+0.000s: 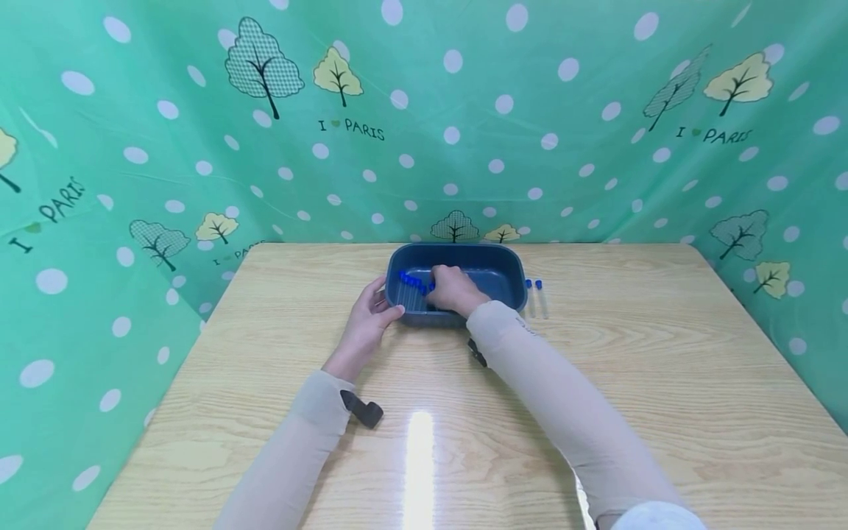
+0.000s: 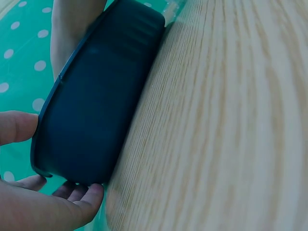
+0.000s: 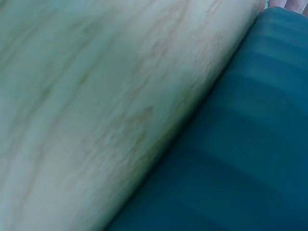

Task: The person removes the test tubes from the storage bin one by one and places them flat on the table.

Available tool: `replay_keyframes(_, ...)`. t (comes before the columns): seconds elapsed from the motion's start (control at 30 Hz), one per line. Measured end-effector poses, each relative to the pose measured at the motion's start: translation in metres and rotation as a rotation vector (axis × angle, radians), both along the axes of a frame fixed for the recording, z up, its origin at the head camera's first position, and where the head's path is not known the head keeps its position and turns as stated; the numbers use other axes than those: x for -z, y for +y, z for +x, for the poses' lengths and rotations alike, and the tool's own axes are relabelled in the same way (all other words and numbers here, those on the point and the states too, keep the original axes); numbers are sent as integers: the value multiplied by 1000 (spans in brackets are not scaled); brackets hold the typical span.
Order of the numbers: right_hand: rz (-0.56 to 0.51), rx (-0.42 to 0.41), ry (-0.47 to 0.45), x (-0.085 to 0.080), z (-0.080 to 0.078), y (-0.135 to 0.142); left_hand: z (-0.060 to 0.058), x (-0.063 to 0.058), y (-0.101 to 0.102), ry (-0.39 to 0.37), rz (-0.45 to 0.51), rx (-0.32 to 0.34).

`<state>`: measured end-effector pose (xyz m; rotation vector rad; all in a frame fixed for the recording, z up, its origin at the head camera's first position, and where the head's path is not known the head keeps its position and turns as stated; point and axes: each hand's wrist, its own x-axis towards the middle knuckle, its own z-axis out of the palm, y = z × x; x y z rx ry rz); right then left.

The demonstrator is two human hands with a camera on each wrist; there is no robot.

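Note:
A dark blue plastic basin (image 1: pixel 490 254) stands at the far side of the table. My left hand (image 1: pixel 368 318) grips its left end, thumb at the front rim and fingers bent round the outer wall; the left wrist view shows that wall (image 2: pixel 91 106) close up with the thumb (image 2: pixel 17 127) against the rim. Inside the basin, on the left, several clear tubes with blue caps (image 1: pixel 412 281) lie side by side. My right hand (image 1: pixel 456 289) reaches in over the front rim and pinches a blue-capped tube (image 1: pixel 432 285), mostly hidden by the fingers.
Two more blue-capped tubes (image 1: pixel 542 298) lie on the wooden table (image 1: pixel 662 368) just right of the basin. A green dotted cloth (image 1: pixel 450 162) hangs behind the table and along its sides. A bright light reflection crosses the table's front.

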<state>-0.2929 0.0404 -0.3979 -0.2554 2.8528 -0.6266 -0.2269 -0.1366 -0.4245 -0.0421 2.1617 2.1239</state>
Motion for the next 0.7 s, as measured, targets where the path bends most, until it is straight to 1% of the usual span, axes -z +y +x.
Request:
replay_keyframes(0.17,15,-10,-24,-3,2,0,0,-1,0,-1,2,-4)
replay_keyframes(0.33,5,-8,-47,-4,3,1,1,-2,0,-3,-4,-1)
replay_keyframes(0.7,2,4,-42,-3,3,2,0,-2,0,-7,-9,3)
